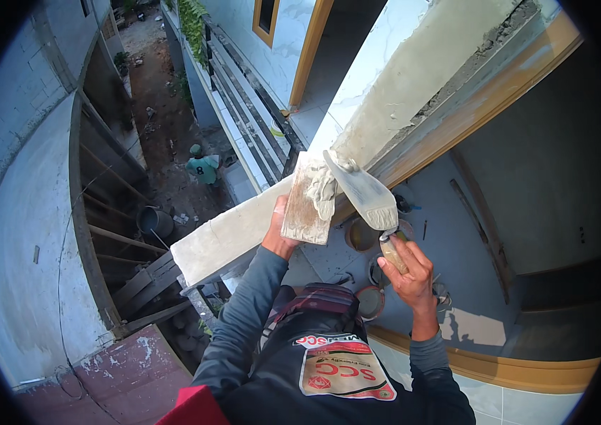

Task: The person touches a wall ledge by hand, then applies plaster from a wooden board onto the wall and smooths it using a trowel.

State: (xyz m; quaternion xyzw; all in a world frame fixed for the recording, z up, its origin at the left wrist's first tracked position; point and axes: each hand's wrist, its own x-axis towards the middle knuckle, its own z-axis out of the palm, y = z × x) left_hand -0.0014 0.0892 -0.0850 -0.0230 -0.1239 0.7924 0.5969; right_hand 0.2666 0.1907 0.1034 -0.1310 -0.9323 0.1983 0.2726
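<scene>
Head view: the trowel [371, 200] is being gripped by its handle in the right hand [410, 273], its blade being aimed at 11 o'clock and its long axis running from 5 to 11. The board [297, 216] is being held in the left hand [280, 230], which is being closed on its lower left edge; its long side is being lined up close to 12 and 6. Mortar [323, 190] is being borne on the board's right half, between 10 and 11 o'clock from the right hand and between 1 and 2 from the left, the nearer one. On blade and mortar the move seems to be turning: the blade's far end is being placed by the board's upper right edge, and whether contact is being made cannot be told. Toward 1 o'clock from the blade, a plastered strip [403, 106] is being cut off by the upper border. The blade's underside is being hidden, as are the left fingers beneath the board; much of the handle is being covered by the right fingers.
</scene>
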